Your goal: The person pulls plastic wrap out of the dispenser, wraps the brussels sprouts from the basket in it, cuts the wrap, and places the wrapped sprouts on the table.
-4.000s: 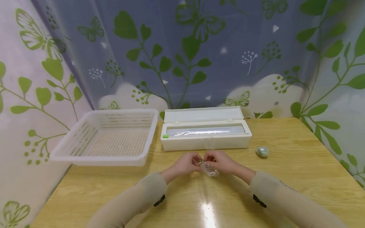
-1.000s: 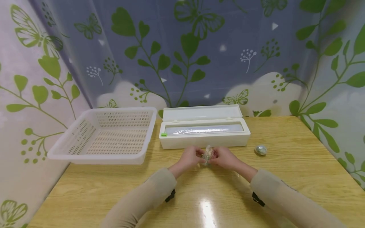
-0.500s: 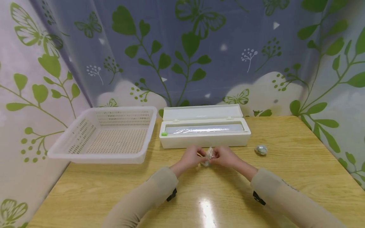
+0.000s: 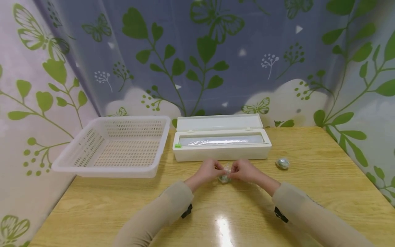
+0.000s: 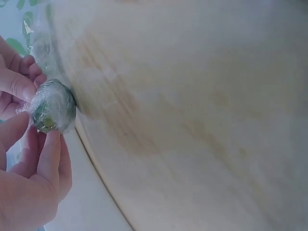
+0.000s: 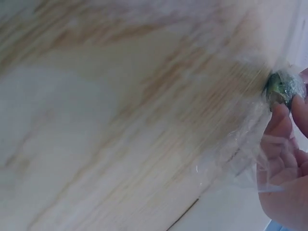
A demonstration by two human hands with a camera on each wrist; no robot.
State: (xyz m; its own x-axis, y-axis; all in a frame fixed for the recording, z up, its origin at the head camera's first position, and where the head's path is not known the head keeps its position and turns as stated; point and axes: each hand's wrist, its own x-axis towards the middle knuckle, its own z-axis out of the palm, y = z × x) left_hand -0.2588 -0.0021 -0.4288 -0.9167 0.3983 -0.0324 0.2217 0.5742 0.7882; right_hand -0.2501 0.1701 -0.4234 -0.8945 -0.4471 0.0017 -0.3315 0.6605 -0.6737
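Observation:
A small green, roundish item wrapped in cling film [image 4: 224, 178] sits between the two hands, just in front of the long white box. My left hand [image 4: 207, 172] pinches the film at the item's left side, thumb and forefinger meeting near its top. From the other side my right hand [image 4: 243, 171] pinches the gathered film. In the left wrist view the wrapped green item [image 5: 54, 107] shows crinkled clear layers over a dark green surface. Loose cling film [image 6: 236, 154] trails beside the right hand in the right wrist view.
Behind the hands stands an open white cling film dispenser box [image 4: 222, 153] with a roll inside and a green slider. A white perforated basket [image 4: 117, 171] is at the left. Another film-wrapped green item [image 4: 282, 163] lies at the right on the wooden table [image 4: 308, 192].
Four seconds ago clear film spread out below the hands; now it is gathered round the green item. Over the last second the fingertips have shifted to the film above it.

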